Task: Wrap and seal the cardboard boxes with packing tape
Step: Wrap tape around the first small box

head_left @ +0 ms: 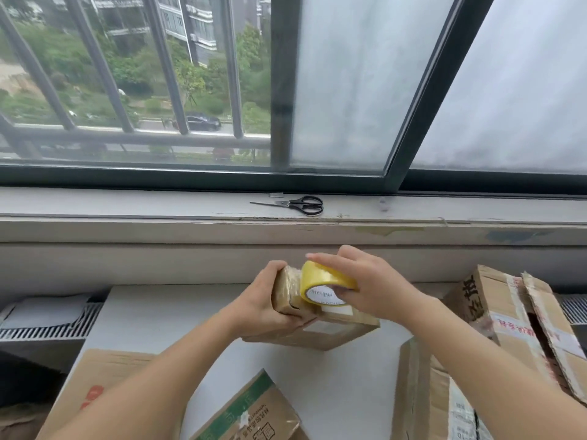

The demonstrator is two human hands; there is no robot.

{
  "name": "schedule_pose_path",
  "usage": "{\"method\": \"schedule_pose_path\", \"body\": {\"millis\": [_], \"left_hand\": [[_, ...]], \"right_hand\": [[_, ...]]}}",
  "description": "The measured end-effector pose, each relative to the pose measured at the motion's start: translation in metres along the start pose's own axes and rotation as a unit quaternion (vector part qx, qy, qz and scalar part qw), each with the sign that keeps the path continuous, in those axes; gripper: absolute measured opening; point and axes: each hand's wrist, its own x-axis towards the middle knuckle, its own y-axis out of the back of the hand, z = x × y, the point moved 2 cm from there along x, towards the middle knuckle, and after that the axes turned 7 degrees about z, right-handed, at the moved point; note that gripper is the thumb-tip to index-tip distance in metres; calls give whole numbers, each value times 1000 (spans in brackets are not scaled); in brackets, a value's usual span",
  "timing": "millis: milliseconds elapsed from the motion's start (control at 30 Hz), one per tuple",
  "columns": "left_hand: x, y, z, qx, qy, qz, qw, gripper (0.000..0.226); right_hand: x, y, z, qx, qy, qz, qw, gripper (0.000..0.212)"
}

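Note:
A small tape-wrapped cardboard box (287, 292) is held above the white table (152, 315), gripped at its left end by my left hand (265, 300). My right hand (368, 284) grips a yellow roll of packing tape (324, 282) pressed against the small box's right side. Just beneath them a flatter cardboard box (336, 333) with a white label lies on the table.
Black-handled scissors (293, 204) lie on the window sill beyond. More cardboard boxes sit around: one at the near left (95, 382), one with green print at the near centre (254, 414), one near right (425, 398), and an open taped one at the far right (508, 315).

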Motion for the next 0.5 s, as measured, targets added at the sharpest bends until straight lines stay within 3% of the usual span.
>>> {"method": "schedule_pose_path", "body": {"millis": [233,500], "left_hand": [[-24,24,-23,-14,18,-9,1000,80],[-34,18,-65,-24,28,32,999,84]], "right_hand": [[29,-67,-36,60,26,-51,997,71],[53,-58,-32,-136,91,-179,970,77]]}}
